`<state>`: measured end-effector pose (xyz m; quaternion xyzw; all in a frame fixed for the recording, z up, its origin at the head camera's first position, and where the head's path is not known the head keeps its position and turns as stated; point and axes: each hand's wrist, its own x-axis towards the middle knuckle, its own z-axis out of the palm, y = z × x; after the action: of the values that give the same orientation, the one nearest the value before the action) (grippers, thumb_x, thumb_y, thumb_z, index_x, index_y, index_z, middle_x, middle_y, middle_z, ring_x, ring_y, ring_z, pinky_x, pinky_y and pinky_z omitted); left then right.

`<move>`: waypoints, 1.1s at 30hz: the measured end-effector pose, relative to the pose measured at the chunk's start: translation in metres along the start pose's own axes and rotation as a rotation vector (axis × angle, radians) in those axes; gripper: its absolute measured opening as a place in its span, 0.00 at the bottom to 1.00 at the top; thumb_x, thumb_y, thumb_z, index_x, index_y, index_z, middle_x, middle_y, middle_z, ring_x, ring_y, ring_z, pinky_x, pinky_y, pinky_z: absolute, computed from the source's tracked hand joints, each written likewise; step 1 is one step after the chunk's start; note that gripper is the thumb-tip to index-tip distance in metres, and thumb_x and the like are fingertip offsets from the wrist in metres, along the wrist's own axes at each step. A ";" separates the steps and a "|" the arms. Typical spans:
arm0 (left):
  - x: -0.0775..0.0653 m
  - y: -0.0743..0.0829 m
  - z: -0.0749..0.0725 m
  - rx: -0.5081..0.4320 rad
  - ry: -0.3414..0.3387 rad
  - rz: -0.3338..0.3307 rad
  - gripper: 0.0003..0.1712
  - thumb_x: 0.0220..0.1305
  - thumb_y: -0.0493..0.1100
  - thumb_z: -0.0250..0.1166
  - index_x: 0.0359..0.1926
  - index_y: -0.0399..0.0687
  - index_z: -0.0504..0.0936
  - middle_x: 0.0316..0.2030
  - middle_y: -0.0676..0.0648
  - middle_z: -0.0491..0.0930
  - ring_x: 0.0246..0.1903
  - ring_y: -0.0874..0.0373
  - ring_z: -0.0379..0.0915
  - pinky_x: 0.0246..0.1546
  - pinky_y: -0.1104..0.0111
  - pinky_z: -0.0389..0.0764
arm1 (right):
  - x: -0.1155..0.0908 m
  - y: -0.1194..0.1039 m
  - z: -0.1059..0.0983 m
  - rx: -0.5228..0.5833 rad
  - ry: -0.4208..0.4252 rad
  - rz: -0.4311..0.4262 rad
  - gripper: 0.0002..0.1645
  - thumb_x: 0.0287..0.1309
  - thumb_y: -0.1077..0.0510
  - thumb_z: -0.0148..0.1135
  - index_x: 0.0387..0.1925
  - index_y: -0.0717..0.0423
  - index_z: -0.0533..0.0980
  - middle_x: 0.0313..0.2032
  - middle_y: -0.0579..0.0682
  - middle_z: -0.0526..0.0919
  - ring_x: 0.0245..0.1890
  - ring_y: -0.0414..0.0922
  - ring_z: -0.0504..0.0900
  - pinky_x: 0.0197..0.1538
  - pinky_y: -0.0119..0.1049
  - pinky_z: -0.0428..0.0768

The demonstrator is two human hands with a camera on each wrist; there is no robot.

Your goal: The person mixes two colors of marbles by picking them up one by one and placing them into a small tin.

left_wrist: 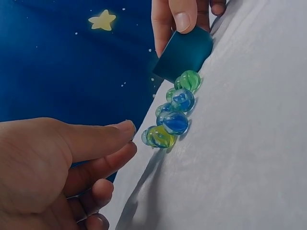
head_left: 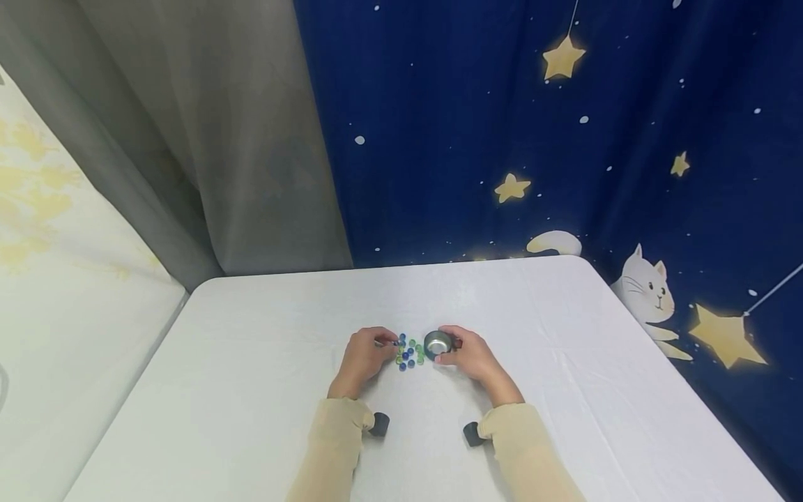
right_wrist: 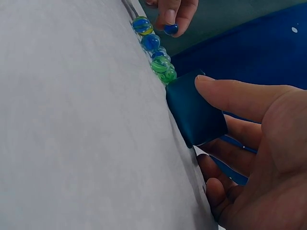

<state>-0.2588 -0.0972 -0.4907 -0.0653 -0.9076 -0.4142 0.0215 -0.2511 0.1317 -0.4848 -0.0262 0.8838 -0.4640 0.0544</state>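
One view, right wrist, clearly shows left fingers [right_wrist: 169, 10] pinching a marble [right_wrist: 171, 29]; right fingers [right_wrist: 240, 96] clasp a cup [right_wrist: 194, 112].

And here's the table [head_left: 263, 362], broad and pale, rounded at its far corners, dressed in a white covering [head_left: 539, 314] with faint creases running down the right side! Out near the middle, a loose bunch of glass marbles [head_left: 405, 355]: swirls of blue, clear green, and a touch of yellow toward the left, several of them touching. And right beside the green ones stands the cup [head_left: 438, 344], low and upright, mouth up, teal outside, silvery within!
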 end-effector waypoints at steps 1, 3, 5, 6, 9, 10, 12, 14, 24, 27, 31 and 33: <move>0.000 0.000 0.000 -0.004 -0.001 0.000 0.07 0.54 0.39 0.72 0.37 0.51 0.85 0.28 0.57 0.79 0.30 0.61 0.73 0.41 0.59 0.73 | 0.000 0.000 0.000 0.000 0.000 0.000 0.36 0.46 0.61 0.75 0.60 0.52 0.74 0.56 0.56 0.78 0.56 0.55 0.76 0.58 0.56 0.70; 0.001 0.001 0.000 -0.009 0.000 0.002 0.08 0.54 0.39 0.72 0.37 0.51 0.85 0.28 0.56 0.78 0.30 0.60 0.73 0.40 0.60 0.73 | 0.001 0.001 0.001 -0.001 0.003 -0.001 0.36 0.46 0.61 0.75 0.60 0.52 0.74 0.57 0.56 0.78 0.56 0.55 0.76 0.58 0.56 0.70; 0.001 0.001 0.001 -0.014 0.002 0.005 0.08 0.54 0.39 0.72 0.36 0.51 0.85 0.28 0.57 0.78 0.30 0.61 0.73 0.39 0.60 0.73 | 0.001 0.002 0.001 -0.002 0.004 -0.002 0.36 0.46 0.60 0.75 0.61 0.51 0.74 0.57 0.56 0.78 0.57 0.55 0.76 0.58 0.56 0.70; 0.001 0.002 0.001 -0.020 0.003 -0.001 0.08 0.54 0.39 0.72 0.36 0.51 0.85 0.28 0.57 0.78 0.29 0.61 0.73 0.39 0.61 0.72 | 0.001 0.002 0.001 -0.002 0.005 -0.003 0.36 0.46 0.60 0.75 0.61 0.51 0.74 0.57 0.56 0.78 0.57 0.55 0.76 0.58 0.56 0.70; 0.002 0.003 0.001 -0.031 -0.001 0.005 0.08 0.54 0.39 0.72 0.37 0.50 0.85 0.28 0.57 0.79 0.29 0.61 0.73 0.38 0.61 0.72 | 0.002 0.003 0.002 0.003 0.007 -0.002 0.36 0.46 0.60 0.75 0.60 0.51 0.75 0.57 0.55 0.78 0.56 0.55 0.76 0.58 0.55 0.70; 0.002 0.004 0.001 -0.034 -0.002 0.005 0.08 0.55 0.39 0.72 0.37 0.50 0.85 0.28 0.57 0.80 0.29 0.61 0.73 0.38 0.61 0.73 | 0.002 0.003 0.002 0.004 0.005 -0.002 0.36 0.46 0.60 0.75 0.60 0.51 0.75 0.56 0.55 0.78 0.56 0.54 0.76 0.58 0.55 0.70; 0.001 0.005 0.001 -0.035 -0.005 0.004 0.07 0.55 0.40 0.72 0.37 0.50 0.85 0.28 0.57 0.80 0.30 0.61 0.74 0.38 0.61 0.73 | 0.003 0.004 0.003 0.008 0.007 -0.001 0.36 0.46 0.60 0.75 0.60 0.51 0.75 0.56 0.55 0.79 0.56 0.54 0.76 0.57 0.55 0.71; 0.002 0.006 0.002 -0.032 -0.004 0.001 0.07 0.55 0.40 0.72 0.37 0.50 0.85 0.28 0.57 0.81 0.30 0.61 0.74 0.38 0.61 0.73 | 0.003 0.004 0.003 0.009 0.007 -0.003 0.36 0.46 0.60 0.75 0.60 0.51 0.75 0.56 0.54 0.79 0.56 0.54 0.76 0.57 0.55 0.71; 0.004 0.011 0.007 -0.058 0.010 0.011 0.06 0.56 0.39 0.71 0.35 0.52 0.85 0.26 0.59 0.81 0.28 0.62 0.74 0.37 0.63 0.74 | 0.003 0.004 0.002 0.000 0.007 0.006 0.36 0.47 0.60 0.75 0.60 0.50 0.75 0.57 0.54 0.78 0.56 0.54 0.76 0.57 0.55 0.71; 0.004 0.013 0.011 -0.054 0.020 0.031 0.05 0.56 0.39 0.71 0.35 0.52 0.85 0.26 0.59 0.80 0.28 0.61 0.72 0.34 0.64 0.73 | 0.003 0.005 0.002 -0.003 0.003 0.007 0.36 0.47 0.59 0.75 0.60 0.50 0.75 0.57 0.54 0.78 0.56 0.54 0.76 0.57 0.54 0.71; 0.004 0.017 0.017 -0.047 0.041 0.075 0.05 0.55 0.39 0.72 0.33 0.54 0.86 0.26 0.59 0.78 0.29 0.60 0.69 0.33 0.65 0.71 | 0.003 0.005 0.002 -0.008 0.004 -0.007 0.36 0.47 0.59 0.75 0.61 0.51 0.75 0.57 0.55 0.78 0.56 0.54 0.76 0.57 0.54 0.71; 0.003 0.019 0.020 -0.052 0.045 0.104 0.05 0.55 0.40 0.73 0.33 0.53 0.86 0.26 0.59 0.77 0.29 0.60 0.69 0.34 0.66 0.71 | 0.002 0.005 0.001 -0.010 0.008 -0.016 0.36 0.47 0.59 0.75 0.60 0.52 0.75 0.57 0.55 0.78 0.56 0.55 0.76 0.57 0.54 0.72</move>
<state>-0.2587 -0.0694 -0.4891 -0.1037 -0.8912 -0.4373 0.0615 -0.2534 0.1334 -0.4895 -0.0316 0.8861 -0.4600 0.0470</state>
